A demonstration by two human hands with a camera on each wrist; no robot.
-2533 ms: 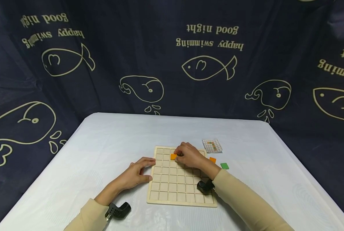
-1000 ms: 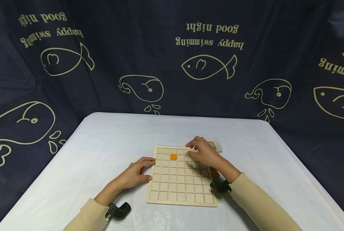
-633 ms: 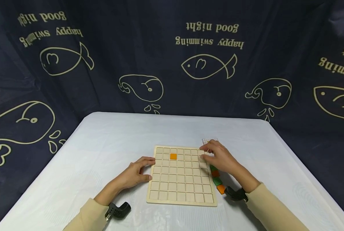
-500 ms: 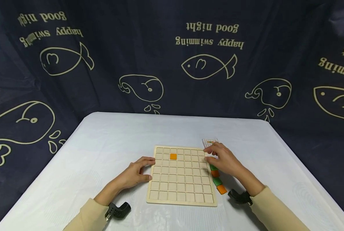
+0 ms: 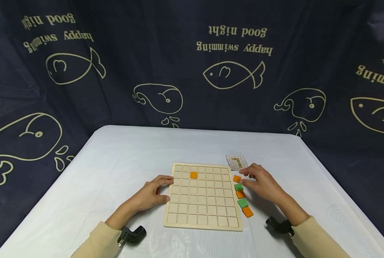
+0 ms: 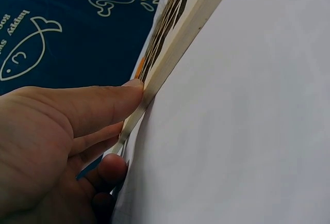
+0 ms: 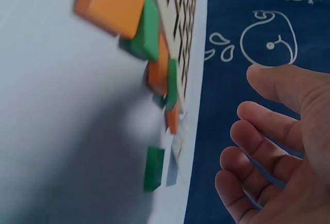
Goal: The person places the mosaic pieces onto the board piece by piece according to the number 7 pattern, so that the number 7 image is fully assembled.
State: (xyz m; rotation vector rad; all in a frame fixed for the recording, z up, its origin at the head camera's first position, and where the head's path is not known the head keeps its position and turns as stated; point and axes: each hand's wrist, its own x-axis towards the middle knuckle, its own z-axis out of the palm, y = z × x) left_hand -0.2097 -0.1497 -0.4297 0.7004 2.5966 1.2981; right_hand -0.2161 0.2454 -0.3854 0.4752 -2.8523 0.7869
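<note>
We see a white tablecloth (image 5: 130,154) spread around the left hand (image 5: 150,194) and the right hand (image 5: 261,182). Well beyond both, we have a dark blue curtain (image 5: 166,61) printed with pale fish (image 5: 233,75), upside-down lettering (image 5: 234,48) above them, and whales (image 5: 167,101), one beyond the left hand.

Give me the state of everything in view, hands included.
Board: flat, one square filled, the rest bare.
Placed tile: in a board square.
Loose orange tiles: three along the board's right edge.
Loose green tiles: three, right of the board, one apart.
Card: grid side up.
Left hand: touching the board's left edge.
Right hand: empty, fingers loosely curled.
Wrist cameras: worn.
Table: covered.
Curtain: lettering upside down.
</note>
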